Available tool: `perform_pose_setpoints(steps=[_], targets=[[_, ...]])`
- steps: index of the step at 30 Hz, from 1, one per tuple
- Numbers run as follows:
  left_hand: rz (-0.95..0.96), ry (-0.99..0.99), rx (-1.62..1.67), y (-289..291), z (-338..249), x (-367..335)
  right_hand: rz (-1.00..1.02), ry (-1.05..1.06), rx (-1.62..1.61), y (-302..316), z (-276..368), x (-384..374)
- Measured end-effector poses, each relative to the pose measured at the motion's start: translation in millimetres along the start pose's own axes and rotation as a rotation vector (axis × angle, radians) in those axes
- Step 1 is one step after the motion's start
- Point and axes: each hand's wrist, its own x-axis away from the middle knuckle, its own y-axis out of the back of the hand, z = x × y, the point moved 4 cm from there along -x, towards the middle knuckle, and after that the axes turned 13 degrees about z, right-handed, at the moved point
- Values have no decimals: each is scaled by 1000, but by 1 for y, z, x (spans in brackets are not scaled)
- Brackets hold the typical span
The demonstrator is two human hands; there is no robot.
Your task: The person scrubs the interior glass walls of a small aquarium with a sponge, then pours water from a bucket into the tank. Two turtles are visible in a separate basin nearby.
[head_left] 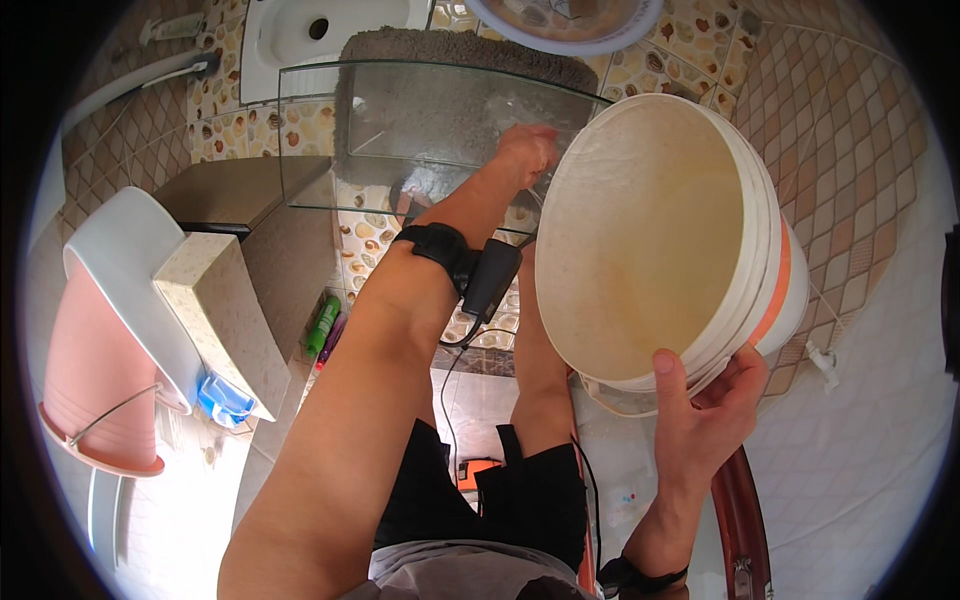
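My right hand (710, 410) grips the lower rim of a large white bucket (590, 240), thumb over the edge and fingers beneath. The bucket is tilted with its mouth toward me; its inside looks yellowish at the bottom, and an orange band runs round its outside. My left arm, with a black strapped device (488, 280) on it, stretches forward. At its end, my left hand (527, 155) is within the outline of a clear glass tank (282, 140), close to the bucket's left rim. Its fingers are blurred, and whether they hold anything is unclear.
The tank is over a grey shaggy mat (460, 45) on pebble-patterned tiles. Behind are a white squat toilet (265, 50) and a round pale basin (640, 30). At left stand a cabinet (220, 190), an upturned pink bucket (100, 370) and a green bottle (323, 325).
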Motion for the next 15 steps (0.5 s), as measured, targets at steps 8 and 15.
perform_pose_setpoints(steps=[8,15], targets=[[124,-43,347,7,-16,28,-34,22,-29,12,-7,-4],[114,-103,512,29,-9,43,-29,9,-65,19,-12,-5]])
